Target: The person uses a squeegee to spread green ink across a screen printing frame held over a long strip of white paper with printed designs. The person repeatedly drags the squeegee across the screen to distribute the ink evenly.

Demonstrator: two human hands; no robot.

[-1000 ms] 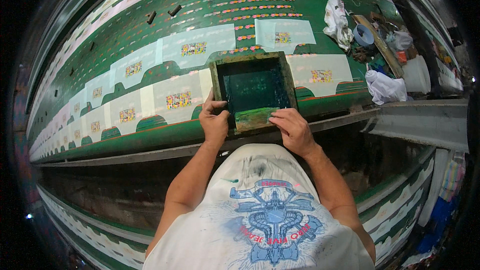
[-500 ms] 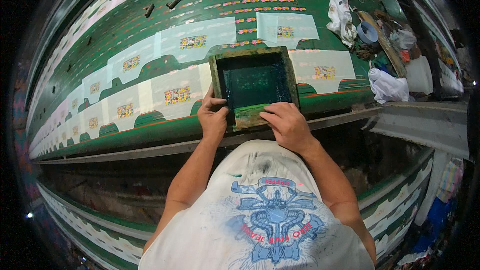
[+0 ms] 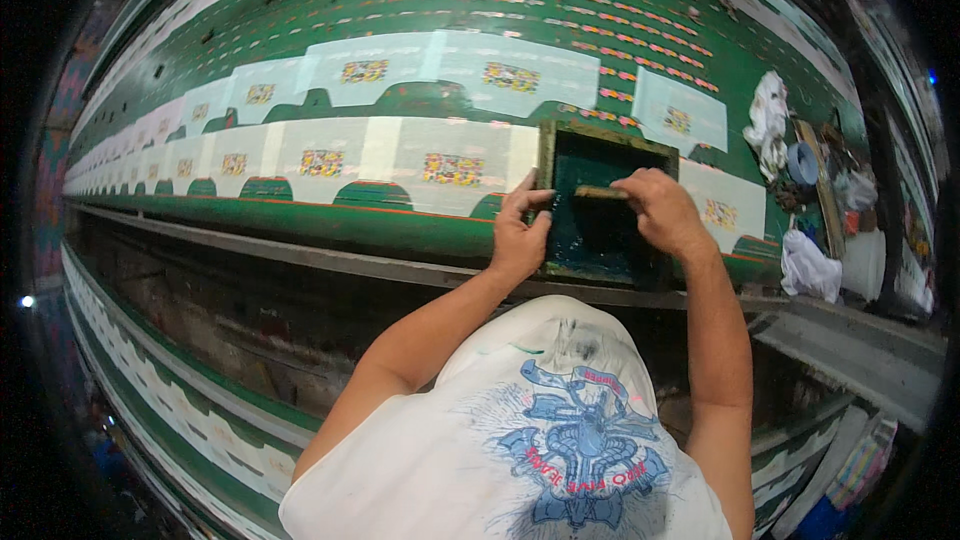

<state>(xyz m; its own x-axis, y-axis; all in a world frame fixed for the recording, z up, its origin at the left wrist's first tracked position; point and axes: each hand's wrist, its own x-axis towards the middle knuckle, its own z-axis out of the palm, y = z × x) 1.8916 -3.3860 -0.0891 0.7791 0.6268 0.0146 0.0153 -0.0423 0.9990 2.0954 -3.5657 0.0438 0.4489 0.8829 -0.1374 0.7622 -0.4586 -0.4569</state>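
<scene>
Squeegee [image 3: 598, 192]: shifted from near edge of frame [image 3: 547, 153] to its middle
Right: blue bowl [image 3: 801, 162], white cloth [image 3: 810, 266]
Right hand [image 3: 660, 212]: pinching squeegee, hiding its right end
Left hand [image 3: 521, 232]: holding frame, left side
Squeegee edge: brownish

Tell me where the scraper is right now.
In the head view, right of centre, the scraper is in the right hand, over the frame's dark inside, to the right of the left hand.

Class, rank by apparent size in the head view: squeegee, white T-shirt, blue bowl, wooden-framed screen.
1. White T-shirt
2. Wooden-framed screen
3. Blue bowl and squeegee: unsure; the right hand partly hides the squeegee.
</scene>
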